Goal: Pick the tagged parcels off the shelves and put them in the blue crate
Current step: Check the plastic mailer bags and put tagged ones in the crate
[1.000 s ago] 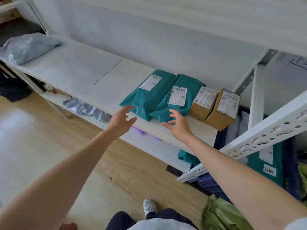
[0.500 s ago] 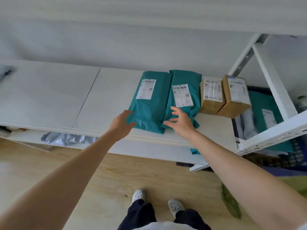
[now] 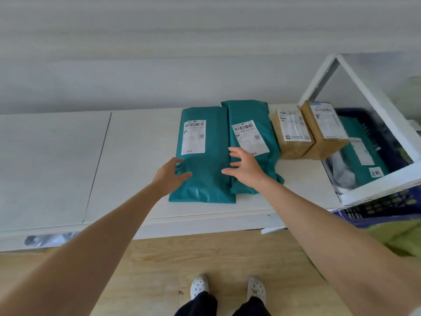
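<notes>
White shelf board [image 3: 141, 156] above a wood floor [image 3: 205, 258]: two teal poly mailers lie flat side by side with barcode labels up, left mailer [image 3: 205, 176] touching right mailer [image 3: 248, 110], and two labelled cardboard boxes [image 3: 293, 137] just beside them on the right. Left hand [image 3: 170, 176] is at the left mailer's left edge and right hand [image 3: 246, 169] is over the seam between the mailers, both with fingers spread and gripping nothing; can't confirm contact with the plastic. Blue crate [image 3: 385, 137] sits past the shelf's right end behind the white upright [image 3: 376, 106], with a teal parcel [image 3: 362, 160] inside.
</notes>
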A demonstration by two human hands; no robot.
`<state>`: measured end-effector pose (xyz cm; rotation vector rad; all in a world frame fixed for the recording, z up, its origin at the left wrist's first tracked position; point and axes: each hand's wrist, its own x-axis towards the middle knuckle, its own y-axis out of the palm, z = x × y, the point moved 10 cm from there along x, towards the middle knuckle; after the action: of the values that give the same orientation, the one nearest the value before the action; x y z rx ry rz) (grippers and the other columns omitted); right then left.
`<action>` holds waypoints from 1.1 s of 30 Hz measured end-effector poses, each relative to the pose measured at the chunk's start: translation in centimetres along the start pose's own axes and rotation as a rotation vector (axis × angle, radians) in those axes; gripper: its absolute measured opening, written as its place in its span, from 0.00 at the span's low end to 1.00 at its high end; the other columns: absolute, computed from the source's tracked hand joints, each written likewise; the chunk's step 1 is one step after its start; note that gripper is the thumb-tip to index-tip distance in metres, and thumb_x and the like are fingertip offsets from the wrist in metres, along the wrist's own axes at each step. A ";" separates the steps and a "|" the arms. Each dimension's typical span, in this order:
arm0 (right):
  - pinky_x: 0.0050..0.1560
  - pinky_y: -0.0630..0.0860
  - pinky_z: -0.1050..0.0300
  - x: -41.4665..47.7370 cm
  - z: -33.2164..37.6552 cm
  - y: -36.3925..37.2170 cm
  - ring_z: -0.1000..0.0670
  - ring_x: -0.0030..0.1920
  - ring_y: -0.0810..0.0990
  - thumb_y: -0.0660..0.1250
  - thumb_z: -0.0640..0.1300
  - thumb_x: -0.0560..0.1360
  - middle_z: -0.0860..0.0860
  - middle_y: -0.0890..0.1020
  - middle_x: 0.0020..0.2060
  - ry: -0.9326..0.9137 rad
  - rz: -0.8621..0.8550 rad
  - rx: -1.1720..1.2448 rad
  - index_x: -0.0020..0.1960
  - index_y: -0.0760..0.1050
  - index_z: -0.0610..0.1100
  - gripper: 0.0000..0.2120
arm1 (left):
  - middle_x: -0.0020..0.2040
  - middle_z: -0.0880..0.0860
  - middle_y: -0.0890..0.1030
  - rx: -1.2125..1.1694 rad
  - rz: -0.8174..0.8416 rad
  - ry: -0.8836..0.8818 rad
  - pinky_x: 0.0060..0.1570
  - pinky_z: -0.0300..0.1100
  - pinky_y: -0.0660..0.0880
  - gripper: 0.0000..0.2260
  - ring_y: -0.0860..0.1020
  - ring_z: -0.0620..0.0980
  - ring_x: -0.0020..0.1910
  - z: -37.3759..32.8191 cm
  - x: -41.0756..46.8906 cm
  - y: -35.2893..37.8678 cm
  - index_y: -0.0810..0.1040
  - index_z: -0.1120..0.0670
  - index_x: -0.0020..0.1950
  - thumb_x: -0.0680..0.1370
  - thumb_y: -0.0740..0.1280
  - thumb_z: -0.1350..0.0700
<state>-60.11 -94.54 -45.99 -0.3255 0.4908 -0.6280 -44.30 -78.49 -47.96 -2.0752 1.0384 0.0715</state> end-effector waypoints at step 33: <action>0.64 0.72 0.51 5.1 0.9 3.9 0.49 0.62 0.74 0.78 0.47 0.66 0.48 0.74 0.65 0.117 -0.052 -0.049 0.73 0.63 0.44 0.40 | 0.65 0.53 0.74 -0.142 -0.104 -0.113 0.53 0.49 0.78 0.32 0.77 0.54 0.57 3.4 4.1 -4.0 0.64 0.54 0.71 0.73 0.73 0.48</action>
<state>-54.21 -94.60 -48.69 -0.3502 0.6120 -0.6884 -37.83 -77.41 -49.28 -2.2223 0.8777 0.2126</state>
